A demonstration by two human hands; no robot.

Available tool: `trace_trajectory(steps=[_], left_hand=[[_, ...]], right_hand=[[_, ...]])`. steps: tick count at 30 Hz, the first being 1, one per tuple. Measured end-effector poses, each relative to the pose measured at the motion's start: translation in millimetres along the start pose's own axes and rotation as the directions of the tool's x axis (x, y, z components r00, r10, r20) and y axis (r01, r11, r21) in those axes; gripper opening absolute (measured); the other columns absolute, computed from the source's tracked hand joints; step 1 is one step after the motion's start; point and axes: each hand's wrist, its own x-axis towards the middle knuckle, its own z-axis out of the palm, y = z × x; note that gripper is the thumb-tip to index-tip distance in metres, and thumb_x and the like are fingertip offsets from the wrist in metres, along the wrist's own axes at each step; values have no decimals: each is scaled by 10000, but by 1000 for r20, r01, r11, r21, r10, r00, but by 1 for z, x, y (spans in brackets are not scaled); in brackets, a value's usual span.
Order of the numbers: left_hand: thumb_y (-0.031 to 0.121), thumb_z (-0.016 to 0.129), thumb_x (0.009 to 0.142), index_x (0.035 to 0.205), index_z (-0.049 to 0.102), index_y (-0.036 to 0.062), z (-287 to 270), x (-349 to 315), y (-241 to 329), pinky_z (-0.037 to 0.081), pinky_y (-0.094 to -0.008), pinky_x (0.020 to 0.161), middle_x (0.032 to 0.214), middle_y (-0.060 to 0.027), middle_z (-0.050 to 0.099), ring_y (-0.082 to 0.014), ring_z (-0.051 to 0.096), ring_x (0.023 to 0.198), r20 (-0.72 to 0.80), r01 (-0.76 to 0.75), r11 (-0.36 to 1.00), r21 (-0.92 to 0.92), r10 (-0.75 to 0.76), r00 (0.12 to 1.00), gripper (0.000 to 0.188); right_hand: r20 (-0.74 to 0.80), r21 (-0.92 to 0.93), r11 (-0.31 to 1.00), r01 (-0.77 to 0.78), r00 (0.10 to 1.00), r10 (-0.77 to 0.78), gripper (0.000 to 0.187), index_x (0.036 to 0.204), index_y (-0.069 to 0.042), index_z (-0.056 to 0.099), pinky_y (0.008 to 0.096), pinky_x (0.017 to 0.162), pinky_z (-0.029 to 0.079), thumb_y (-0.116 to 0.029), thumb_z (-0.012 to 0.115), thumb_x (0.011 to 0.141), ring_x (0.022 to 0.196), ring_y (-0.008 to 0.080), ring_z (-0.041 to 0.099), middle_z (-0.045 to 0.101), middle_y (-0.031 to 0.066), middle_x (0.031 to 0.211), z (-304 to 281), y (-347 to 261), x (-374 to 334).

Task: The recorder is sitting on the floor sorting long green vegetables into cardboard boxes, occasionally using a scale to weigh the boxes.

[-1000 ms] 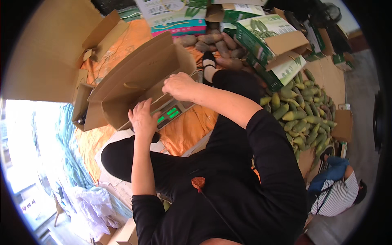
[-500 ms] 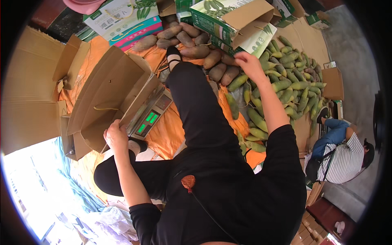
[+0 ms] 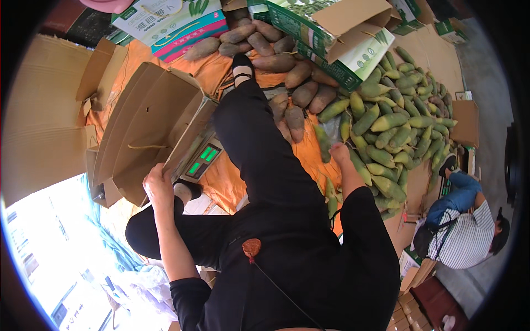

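My left hand (image 3: 158, 187) pinches the near edge of an open brown cardboard box (image 3: 144, 118). The box is tilted on a scale (image 3: 212, 144) with a lit green display, and a yellow cord handle (image 3: 146, 146) shows inside it. My right hand (image 3: 340, 154) is drawn in by my right thigh, at the near-left edge of a heap of green radishes (image 3: 389, 122). Its fingers look curled together; whatever they hold, if anything, is hidden. Beyond it lie several brownish-purple root vegetables (image 3: 303, 95) around my outstretched foot.
An orange sheet (image 3: 223, 175) covers the floor under the scale. Green-and-white cartons (image 3: 359, 60) stand at the back, with a white, blue and pink gift box (image 3: 171, 22) further left. A large cardboard piece (image 3: 41, 121) fills the left. At right, a person in a striped top (image 3: 464, 234) is crouching.
My right hand has come back toward me from beside the brownish-purple roots to the near edge of the radish heap. My left hand stays on the cardboard box. The view has shifted slightly.
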Motion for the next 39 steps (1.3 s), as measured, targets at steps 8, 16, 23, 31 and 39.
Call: trace_trajectory(steps=[8, 16, 23, 31, 39], left_hand=[[44, 618, 752, 885, 630, 39, 0, 5, 3, 430, -423, 834, 838, -146, 634, -330, 603, 855, 42, 21, 1000, 20, -22, 999, 134], [72, 635, 763, 869, 625, 66, 4, 7, 3, 415, -428, 888, 822, -110, 629, -302, 603, 875, 29, 4, 999, 50, -5, 1000, 106], [78, 635, 769, 850, 623, 67, -3, -4, -6, 430, -415, 834, 788, -99, 622, -289, 612, 839, -13, -32, 999, 42, 33, 999, 82], [79, 629, 771, 803, 595, 76, -1, -3, -9, 459, -412, 728, 766, -91, 610, -280, 618, 799, -6, -67, 994, 89, 68, 998, 47], [90, 611, 790, 772, 573, 77, 2, -9, -13, 467, -414, 687, 755, -90, 598, -278, 618, 792, -20, -26, 993, 116, 28, 999, 44]], right_hand=[[-101, -29, 999, 42, 994, -45, 599, 1203, -40, 532, 400, 895, 471, -247, 748, 684, 1048, 357, 585, 603, 214, 1135, 20, -13, 22], [27, -147, 986, -75, 996, 80, 657, 1159, -6, 487, 436, 909, 460, -223, 798, 623, 1088, 400, 538, 545, 239, 1174, 41, -22, 23], [41, -9, 998, -55, 998, 56, 645, 1157, 18, 453, 452, 867, 473, -151, 805, 643, 1070, 389, 557, 551, 231, 1161, 23, -71, -20], [8, 567, 757, 324, 917, -398, 559, 1176, -2, 438, 331, 892, 441, 128, 669, 684, 1057, 235, 538, 549, 105, 1125, -30, -104, -7], [-96, 528, 433, 731, 558, -824, 599, 1245, -25, 435, 329, 902, 471, 44, 697, 710, 1085, 208, 543, 539, 99, 1164, -148, -350, -119]])
